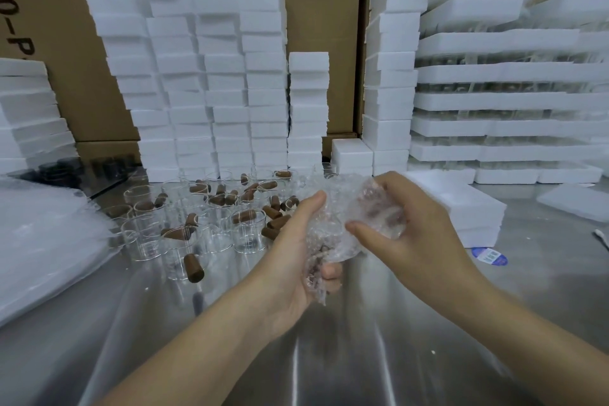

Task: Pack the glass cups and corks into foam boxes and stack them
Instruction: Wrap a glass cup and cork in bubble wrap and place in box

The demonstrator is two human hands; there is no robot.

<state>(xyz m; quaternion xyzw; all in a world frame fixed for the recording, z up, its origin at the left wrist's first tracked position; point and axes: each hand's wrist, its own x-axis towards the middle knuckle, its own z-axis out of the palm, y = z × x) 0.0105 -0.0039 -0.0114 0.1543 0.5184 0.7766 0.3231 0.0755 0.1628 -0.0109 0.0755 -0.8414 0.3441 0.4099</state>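
Note:
Both hands hold a crumpled sheet of bubble wrap above the steel table. My left hand grips its lower edge from the left. My right hand closes over a glass cup bundled inside the wrap; brownish shapes show through the plastic. To the left stand several clear glass cups mixed with brown corks, some corks lying inside cups. An open foam box sits just right of my hands.
Tall stacks of white foam boxes line the back before cardboard cartons. Foam trays layered with glassware rise at the right. Bubble-wrap sheets lie at the left. A blue label and a foam lid rest at the right.

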